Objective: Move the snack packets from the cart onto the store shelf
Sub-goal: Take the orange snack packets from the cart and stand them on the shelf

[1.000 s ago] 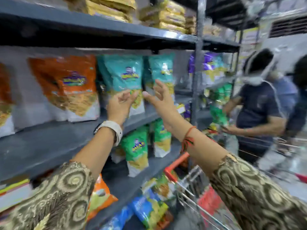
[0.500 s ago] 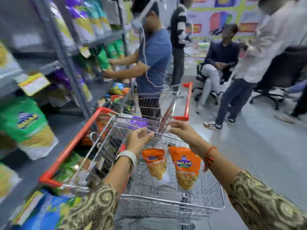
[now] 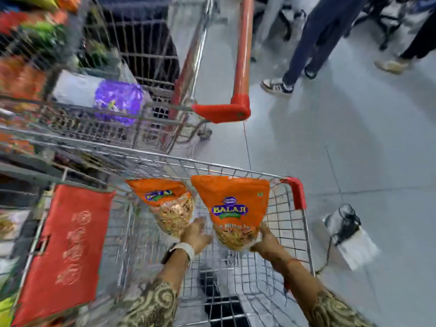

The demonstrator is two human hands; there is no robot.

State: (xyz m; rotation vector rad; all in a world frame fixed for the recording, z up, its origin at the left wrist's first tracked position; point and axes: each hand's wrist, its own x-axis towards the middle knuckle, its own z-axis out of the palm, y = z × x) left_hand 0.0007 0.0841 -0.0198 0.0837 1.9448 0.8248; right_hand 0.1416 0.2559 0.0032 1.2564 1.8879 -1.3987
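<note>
Two orange snack packets lean upright against the far wall of the wire cart [image 3: 290,232]. The left orange packet [image 3: 165,204] is the smaller one, and my left hand [image 3: 195,234] grips its lower right corner. The right orange packet [image 3: 231,204] shows a blue logo, and my right hand [image 3: 262,239] holds its bottom right corner with the fingers partly hidden behind it. The store shelf is only a blurred strip at the far left edge.
A red flap [image 3: 68,244] covers the cart's left side. A second cart with a red handle [image 3: 243,67] stands just ahead and holds a purple packet [image 3: 118,100]. A person's legs [image 3: 306,43] stand on the grey floor at right, near a small device [image 3: 344,223] with a cable.
My view swung from the shelf down into the cart. Both hands dropped from the cart's rim to the bottoms of the two orange packets and took hold of them.
</note>
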